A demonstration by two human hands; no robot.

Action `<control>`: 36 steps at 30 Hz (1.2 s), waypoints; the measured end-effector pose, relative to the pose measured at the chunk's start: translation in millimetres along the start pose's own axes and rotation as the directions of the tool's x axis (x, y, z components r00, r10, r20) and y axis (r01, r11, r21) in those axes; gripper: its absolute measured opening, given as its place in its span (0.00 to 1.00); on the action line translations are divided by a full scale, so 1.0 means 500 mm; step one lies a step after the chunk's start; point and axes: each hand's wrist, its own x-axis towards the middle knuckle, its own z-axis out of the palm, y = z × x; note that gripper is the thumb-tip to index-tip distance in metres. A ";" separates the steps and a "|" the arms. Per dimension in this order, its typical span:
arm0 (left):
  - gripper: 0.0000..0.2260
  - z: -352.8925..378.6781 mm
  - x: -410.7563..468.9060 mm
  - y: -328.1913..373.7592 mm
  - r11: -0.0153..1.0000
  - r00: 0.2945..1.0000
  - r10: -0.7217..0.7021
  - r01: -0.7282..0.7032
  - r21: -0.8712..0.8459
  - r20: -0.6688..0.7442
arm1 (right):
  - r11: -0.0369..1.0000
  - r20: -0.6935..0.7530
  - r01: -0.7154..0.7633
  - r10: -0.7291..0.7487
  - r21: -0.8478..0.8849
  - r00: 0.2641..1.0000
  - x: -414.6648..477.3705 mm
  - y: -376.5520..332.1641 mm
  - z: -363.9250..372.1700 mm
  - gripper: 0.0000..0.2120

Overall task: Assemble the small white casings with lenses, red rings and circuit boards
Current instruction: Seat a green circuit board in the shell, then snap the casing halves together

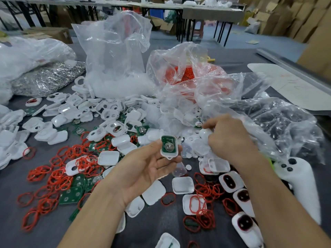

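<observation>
Centrally, left fingers (168,161) pinch a board-fitted casing (169,146); right fingers (208,124) curl into lenses (200,147), grip unclear.

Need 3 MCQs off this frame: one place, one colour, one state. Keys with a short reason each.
1. The bag of red rings lies:
A) beyond the right hand
B) under the left forearm
C) on the floor

2. The circuit board in the held casing is:
A) blue
B) green
C) black

3. The casing in the left hand is:
A) lidded
B) open, board exposed
C) empty

Key:
1A, red shows through clear plastic past that hand.
2B, it is green with a round silver contact.
3B, the board faces up inside the white rim.
</observation>
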 end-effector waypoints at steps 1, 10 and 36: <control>0.16 0.001 -0.001 0.000 1.000 1.000 0.003 -0.003 0.000 0.001 | 0.999 0.044 0.027 -0.025 -0.046 0.999 0.002 -0.001 0.002 0.26; 0.15 0.005 -0.001 0.005 1.000 0.999 0.020 -0.020 0.018 -0.033 | 0.955 0.096 0.170 -0.151 -0.241 0.984 0.024 0.009 0.017 0.26; 0.16 0.008 0.001 0.002 0.993 0.990 0.082 -0.072 0.090 -0.119 | 0.389 0.170 -0.091 -0.172 0.917 0.970 -0.078 -0.002 0.087 0.27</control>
